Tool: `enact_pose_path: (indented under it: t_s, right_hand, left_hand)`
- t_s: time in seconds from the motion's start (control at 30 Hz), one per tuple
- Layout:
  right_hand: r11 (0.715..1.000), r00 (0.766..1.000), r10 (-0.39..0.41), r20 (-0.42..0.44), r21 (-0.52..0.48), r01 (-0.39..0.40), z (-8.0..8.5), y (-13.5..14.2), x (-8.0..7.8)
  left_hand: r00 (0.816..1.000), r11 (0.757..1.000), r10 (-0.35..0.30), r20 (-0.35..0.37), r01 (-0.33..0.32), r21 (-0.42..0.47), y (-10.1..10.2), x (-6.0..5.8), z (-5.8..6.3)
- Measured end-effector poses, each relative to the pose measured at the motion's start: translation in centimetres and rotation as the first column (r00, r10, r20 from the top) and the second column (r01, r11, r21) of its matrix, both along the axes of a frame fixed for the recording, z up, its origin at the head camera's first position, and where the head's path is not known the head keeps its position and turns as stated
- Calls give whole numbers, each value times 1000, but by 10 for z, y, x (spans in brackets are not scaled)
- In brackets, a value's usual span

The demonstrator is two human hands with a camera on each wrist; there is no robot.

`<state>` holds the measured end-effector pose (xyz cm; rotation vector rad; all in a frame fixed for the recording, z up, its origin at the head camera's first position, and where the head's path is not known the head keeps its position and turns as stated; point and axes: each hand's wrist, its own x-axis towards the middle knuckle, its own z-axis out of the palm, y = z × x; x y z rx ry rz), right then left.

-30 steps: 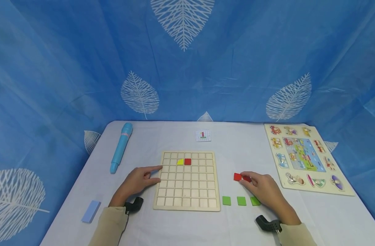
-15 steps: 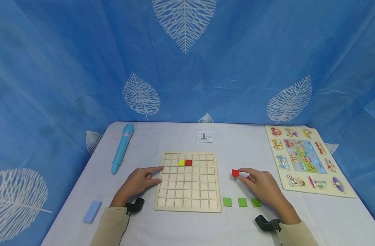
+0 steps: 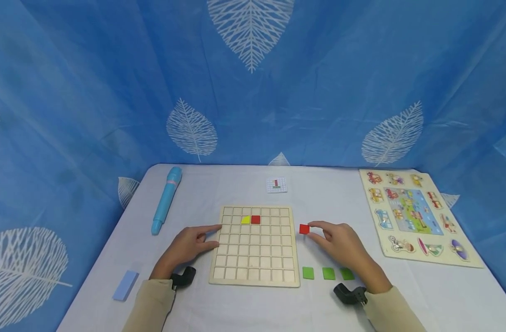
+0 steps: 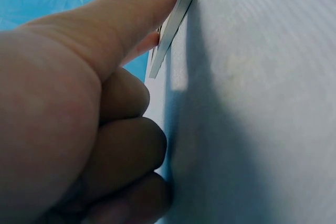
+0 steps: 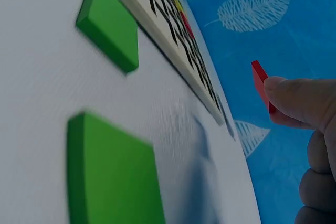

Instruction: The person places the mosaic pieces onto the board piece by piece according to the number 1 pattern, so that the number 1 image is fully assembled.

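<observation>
views: head, left wrist, right wrist | legible text, labels, brands, numbers, signs: none

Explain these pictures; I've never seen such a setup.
No robot here: the work is done bare-handed. The wide picture comes from a camera worn on the head; the two close views come from one on each wrist. On the white table lie a gridded wooden board holding a yellow piece and a red square, three green tiles, a small pattern card, a picture puzzle, a blue microphone-shaped object and a blue block. The left hand touches the board's left edge. The right hand pinches a red tile near the board's right edge.
</observation>
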<state>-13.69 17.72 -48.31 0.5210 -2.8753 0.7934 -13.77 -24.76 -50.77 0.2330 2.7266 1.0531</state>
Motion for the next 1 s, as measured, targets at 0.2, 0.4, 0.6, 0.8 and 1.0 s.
enact_pose_path:
  t_s: [0.2,0.4,0.6,0.8,1.0]
  right_hand:
    - [998,999,36,29,-49,-35,-2,-19,-4]
    - [993,996,64,65,-101,-57,-4,-37,-5]
    - [969,991,90,95,-239,-65,-10,-53,-9]
    - [917,988,114,104,-393,-64,-17,-73,-16]
    - [909,991,105,86,-412,-61,-23,-97,-23]
  left_hand:
    - [1000,1000,4,-8,-4,-4,1,1,-1]
    - [1000,1000,14,-7,-14,-12,2,2,-2]
    - [1000,1000,10,-4,-10,-4,2,1,-3]
    - [1000,1000,2,-11,-2,-6,0,1,-4]
    - [1000,1000,1,-5,-1,0,0,1,-5]
